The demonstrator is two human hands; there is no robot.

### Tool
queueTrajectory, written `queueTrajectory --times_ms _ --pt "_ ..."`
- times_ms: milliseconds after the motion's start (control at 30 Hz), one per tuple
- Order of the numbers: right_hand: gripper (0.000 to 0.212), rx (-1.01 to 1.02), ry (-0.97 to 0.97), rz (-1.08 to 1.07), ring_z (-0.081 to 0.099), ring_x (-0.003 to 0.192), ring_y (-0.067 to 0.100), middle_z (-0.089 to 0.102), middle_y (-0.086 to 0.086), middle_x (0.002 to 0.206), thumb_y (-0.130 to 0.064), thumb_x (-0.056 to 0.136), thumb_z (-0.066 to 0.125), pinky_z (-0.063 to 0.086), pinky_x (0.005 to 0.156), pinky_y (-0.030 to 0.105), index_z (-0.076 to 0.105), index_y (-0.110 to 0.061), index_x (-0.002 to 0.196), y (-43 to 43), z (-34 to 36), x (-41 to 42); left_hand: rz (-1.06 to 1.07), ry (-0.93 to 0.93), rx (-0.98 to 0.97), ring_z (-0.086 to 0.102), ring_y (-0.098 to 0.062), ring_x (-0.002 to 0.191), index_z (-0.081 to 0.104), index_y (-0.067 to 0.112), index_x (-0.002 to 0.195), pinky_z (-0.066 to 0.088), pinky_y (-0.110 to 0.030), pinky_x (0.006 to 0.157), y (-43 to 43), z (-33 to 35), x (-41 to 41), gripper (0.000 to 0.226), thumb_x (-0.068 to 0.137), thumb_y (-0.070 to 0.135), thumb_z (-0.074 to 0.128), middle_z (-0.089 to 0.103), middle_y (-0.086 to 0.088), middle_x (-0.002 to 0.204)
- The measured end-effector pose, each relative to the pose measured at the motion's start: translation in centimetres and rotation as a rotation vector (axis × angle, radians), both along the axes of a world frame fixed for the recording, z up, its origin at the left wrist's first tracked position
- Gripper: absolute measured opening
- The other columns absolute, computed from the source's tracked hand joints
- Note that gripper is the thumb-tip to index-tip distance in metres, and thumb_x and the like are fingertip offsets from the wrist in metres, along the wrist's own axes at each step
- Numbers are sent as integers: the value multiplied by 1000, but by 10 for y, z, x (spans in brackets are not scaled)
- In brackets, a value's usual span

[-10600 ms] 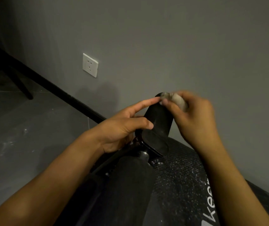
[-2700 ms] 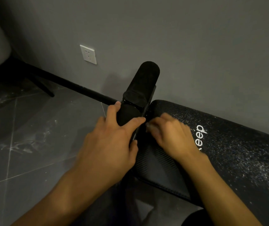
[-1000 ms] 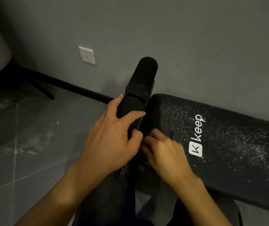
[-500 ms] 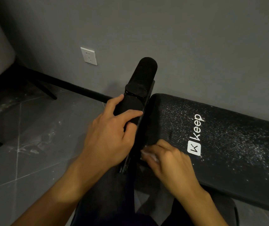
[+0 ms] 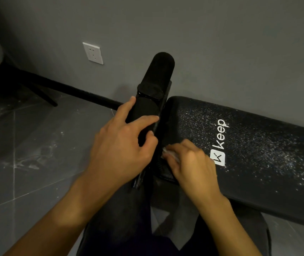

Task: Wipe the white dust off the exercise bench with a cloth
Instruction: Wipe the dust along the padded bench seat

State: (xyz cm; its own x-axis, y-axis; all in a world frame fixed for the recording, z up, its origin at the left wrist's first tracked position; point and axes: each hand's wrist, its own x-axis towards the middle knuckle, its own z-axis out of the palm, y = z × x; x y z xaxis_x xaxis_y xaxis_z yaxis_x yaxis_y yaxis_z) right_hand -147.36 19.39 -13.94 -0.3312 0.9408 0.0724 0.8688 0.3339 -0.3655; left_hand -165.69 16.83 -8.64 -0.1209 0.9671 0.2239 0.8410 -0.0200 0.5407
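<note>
The black exercise bench [image 5: 254, 159] lies along the grey wall, its pad speckled with white dust, thickest toward the right. A white "Keep" logo is printed on it. My left hand [image 5: 121, 145] grips the near black foam roller [image 5: 143, 115] at the bench's left end. A second foam roller [image 5: 161, 68] sticks up behind it. My right hand [image 5: 193, 163] holds a small white cloth [image 5: 167, 152] and presses it against the bench's left edge, just left of the logo. Most of the cloth is hidden under my fingers.
A white wall socket [image 5: 92, 53] sits on the grey wall above a black skirting board [image 5: 64, 87]. Dark chair legs [image 5: 42, 93] stand at the far left on the dusty grey floor tiles [image 5: 27, 154]. My dark trouser legs fill the lower middle.
My right hand with the cloth has slid a little back along the bench's left edge toward the logo. My left hand keeps its grip on the foam roller.
</note>
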Motion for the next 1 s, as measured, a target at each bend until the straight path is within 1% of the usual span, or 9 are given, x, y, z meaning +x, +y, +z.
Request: queueTrajectory --times_ms 100,267,367,433,533,633,733,867,1000 --pt "21 -39 24 -6 66 83 15 53 -16 98 -54 94 56 52 65 35 61 -41 109 -11 -1 9 -18 0 3 61 -24 122 62 48 132 57 -43 91 0 -1 -2 45 90 48 48 29 4 167" --pt "22 6 -27 -14 67 85 22 56 -12 101 -50 95 57 53 68 38 65 -38 112 8 1 -2 -20 -9 18 66 -22 108 63 48 132 57 -39 85 2 -3 -4 44 90 46 48 30 5 165" --pt "19 18 -4 8 67 79 22 55 -11 98 -47 95 58 53 63 38 64 -35 108 6 0 -4 -34 -15 36 64 -23 115 64 47 131 55 -36 87 2 -4 -5 44 90 45 48 31 4 165" --pt "18 -3 12 20 66 77 18 54 -13 97 -49 95 57 52 61 37 62 -36 106 -8 0 3 -33 -23 42 63 -23 118 64 47 131 57 -40 87 2 -4 -5 44 90 45 48 32 4 164" --pt "18 -14 15 23 65 79 15 53 -15 97 -52 94 56 52 62 38 60 -38 105 -16 -3 10 -32 -32 34 64 -24 111 63 47 132 58 -43 86 2 -5 -6 44 90 46 48 31 5 165" --pt "20 0 -22 24 66 81 16 55 -13 97 -53 94 55 53 65 38 61 -36 104 -4 -2 3 -37 -34 37 63 -24 116 62 48 133 58 -44 87 1 -5 -6 46 90 47 46 29 5 165" --pt "20 9 -37 29 65 80 17 54 -12 97 -52 95 55 52 63 36 61 -34 103 -1 0 -1 -40 -30 34 61 -23 120 59 49 134 57 -43 87 1 -5 -6 47 89 48 47 27 6 166" --pt "18 -5 -37 37 65 75 16 51 -13 92 -52 95 55 48 58 33 59 -35 99 -17 0 5 -40 -6 51 61 -23 120 60 48 134 55 -37 86 0 -7 -6 46 89 45 49 29 4 165" --pt "21 21 -51 18 67 82 19 55 -12 97 -52 95 55 53 64 38 60 -34 103 -2 0 -1 -36 -20 42 62 -23 119 61 47 133 57 -40 86 1 -6 -6 45 89 45 50 30 4 165"
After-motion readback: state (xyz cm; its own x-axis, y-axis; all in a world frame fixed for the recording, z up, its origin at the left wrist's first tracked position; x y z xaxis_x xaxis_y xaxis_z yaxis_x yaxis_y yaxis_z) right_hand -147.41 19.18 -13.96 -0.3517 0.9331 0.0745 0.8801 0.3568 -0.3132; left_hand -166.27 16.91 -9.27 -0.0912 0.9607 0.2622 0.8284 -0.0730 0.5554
